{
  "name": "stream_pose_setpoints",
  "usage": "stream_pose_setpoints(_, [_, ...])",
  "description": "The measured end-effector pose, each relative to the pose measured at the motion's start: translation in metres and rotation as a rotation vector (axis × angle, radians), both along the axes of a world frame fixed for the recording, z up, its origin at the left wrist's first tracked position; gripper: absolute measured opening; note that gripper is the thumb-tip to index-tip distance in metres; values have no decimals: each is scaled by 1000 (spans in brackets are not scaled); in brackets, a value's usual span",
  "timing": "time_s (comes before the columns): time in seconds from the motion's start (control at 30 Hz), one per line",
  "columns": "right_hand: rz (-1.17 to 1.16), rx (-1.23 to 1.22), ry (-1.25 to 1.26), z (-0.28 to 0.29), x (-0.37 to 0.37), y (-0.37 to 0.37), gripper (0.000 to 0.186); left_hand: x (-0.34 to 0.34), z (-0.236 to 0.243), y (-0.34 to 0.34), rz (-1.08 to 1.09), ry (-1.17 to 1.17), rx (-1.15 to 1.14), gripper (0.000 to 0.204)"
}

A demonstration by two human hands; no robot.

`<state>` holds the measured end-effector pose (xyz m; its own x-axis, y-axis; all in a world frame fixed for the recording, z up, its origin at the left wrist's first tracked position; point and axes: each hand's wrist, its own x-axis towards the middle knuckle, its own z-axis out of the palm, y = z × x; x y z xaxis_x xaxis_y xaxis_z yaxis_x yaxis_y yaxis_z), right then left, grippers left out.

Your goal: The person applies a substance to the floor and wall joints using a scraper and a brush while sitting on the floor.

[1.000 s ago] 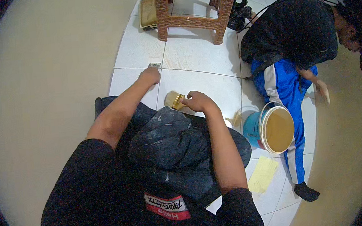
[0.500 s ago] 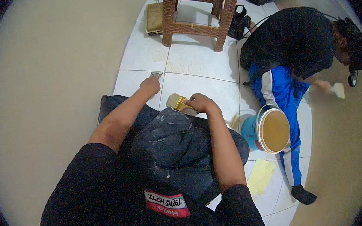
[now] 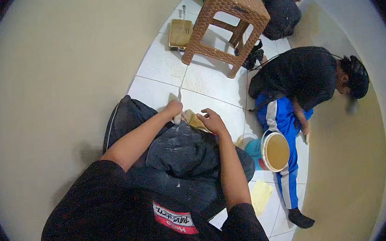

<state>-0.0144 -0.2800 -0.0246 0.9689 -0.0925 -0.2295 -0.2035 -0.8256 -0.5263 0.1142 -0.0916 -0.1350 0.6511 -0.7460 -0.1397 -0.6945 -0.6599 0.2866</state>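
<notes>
Inspector: What has moved since the earlier frame?
Recorder: The left hand (image 3: pixel 174 108) has drawn in from the far floor (image 3: pixel 220 93), nearer the right hand (image 3: pixel 212 121). The co-worker's hand (image 3: pixel 306 131) is now lower, beside the right-hand wall (image 3: pixel 343 153).
Inspector: State of the left fingers?
Recorder: Closed around a scraper (image 3: pixel 180 95), its narrow blade pointing to the far side.
Inspector: And the right?
Recorder: Thumb and forefinger stand apart over the wide brush (image 3: pixel 188 115). Whether the other fingers grip its handle, I cannot tell.
Inspector: Location of the brush?
Recorder: Between the two hands, just beyond the person's dark-trousered knee (image 3: pixel 169 143).
Inspector: Surroundings?
Recorder: Brown stool (image 3: pixel 238 7) and tan tray (image 3: pixel 180 33) at the far side; blue bucket (image 3: pixel 253 150) and yellow sheet (image 3: pixel 261 198) to the right.
</notes>
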Motion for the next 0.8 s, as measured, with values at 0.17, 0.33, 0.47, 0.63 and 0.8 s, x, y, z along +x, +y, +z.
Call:
stream_pose_setpoints(0.17, [71,327,29,-11,-10,11,68,-37,11,-33,707,1413,-1017,23])
stream_pose_setpoints(0.33, [57,466,90,-31,-2,21,73,-42,18,-43,673,1243,-1055,29])
stream_pose_setpoints(0.47, [101,529,16,-36,15,40,75,-27,6,-54,883,1079,-1041,31])
stream_pose_setpoints(0.63, [-57,309,0,-19,23,64,73,-32,5,-59,969,1292,-1274,34])
stream_pose_setpoints(0.8, [-136,-84,-117,-3,31,66,44,-34,54,-63,1091,1393,-1152,40])
